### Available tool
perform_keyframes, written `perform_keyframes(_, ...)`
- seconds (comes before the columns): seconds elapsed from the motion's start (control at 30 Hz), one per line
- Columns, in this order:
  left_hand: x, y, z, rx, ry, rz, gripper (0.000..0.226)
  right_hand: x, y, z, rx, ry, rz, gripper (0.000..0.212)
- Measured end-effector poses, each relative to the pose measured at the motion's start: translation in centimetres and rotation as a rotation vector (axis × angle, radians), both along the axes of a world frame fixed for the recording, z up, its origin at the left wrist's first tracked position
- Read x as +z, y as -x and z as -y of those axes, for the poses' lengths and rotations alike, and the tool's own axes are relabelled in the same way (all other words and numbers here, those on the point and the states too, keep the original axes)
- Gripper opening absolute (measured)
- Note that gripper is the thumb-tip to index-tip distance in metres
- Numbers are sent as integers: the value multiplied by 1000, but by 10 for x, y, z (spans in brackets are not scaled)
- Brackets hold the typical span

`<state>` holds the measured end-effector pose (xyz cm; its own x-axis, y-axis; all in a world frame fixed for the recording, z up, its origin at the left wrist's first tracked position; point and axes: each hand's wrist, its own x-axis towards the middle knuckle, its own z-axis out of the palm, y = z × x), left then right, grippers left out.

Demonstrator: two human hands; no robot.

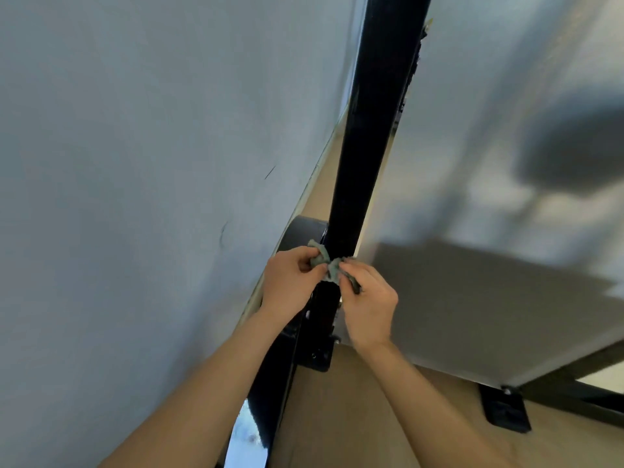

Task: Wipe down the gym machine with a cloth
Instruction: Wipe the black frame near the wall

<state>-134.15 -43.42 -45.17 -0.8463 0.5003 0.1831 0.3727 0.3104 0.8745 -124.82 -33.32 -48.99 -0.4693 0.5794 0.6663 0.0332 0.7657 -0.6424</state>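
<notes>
A tall black upright post [366, 136] of the gym machine runs from the top of the view down to the floor. A small grey-green cloth [327, 263] is wrapped against the post low down. My left hand [292, 282] pinches the cloth's left end beside the post. My right hand [369, 302] pinches its right end, fingers curled over the fabric. Both hands sit close together in front of the post, and part of the cloth is hidden inside the fingers.
A pale wall [135, 163] stands close on the left. A light panel [489, 231] with dark shadows fills the right. A black base foot [504, 412] and bolted brackets [319, 358] sit on the tan floor [354, 417]. A round black part [300, 233] shows behind the post.
</notes>
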Motion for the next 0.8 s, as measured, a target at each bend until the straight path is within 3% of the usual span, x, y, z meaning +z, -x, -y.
perform_keyframes(0.13, -22, -15, 3, 38, 81, -44, 25, -26, -3, 3, 1, 121, 80, 24)
perform_keyframes(0.33, -29, -30, 28, 120, 26, -36, 16, -22, -4, 5, 46, 723, 55, 22)
perform_keyframes(0.47, -13, -20, 48, 276, 5, -18, 23, 7, -10, 8, 194, 837, 43, 12)
perform_keyframes(0.57, 1, -9, 70, 385, 0, 20, 33, 30, -18, 11, 330, 745, 112, 6)
perform_keyframes(0.63, 10, -5, 87, 353, 127, 11, 33, 35, -21, 13, 378, 685, 181, 8)
perform_keyframes(0.8, 18, 0, 116, 167, 673, -126, 44, 32, -22, 22, 411, 699, 450, 28)
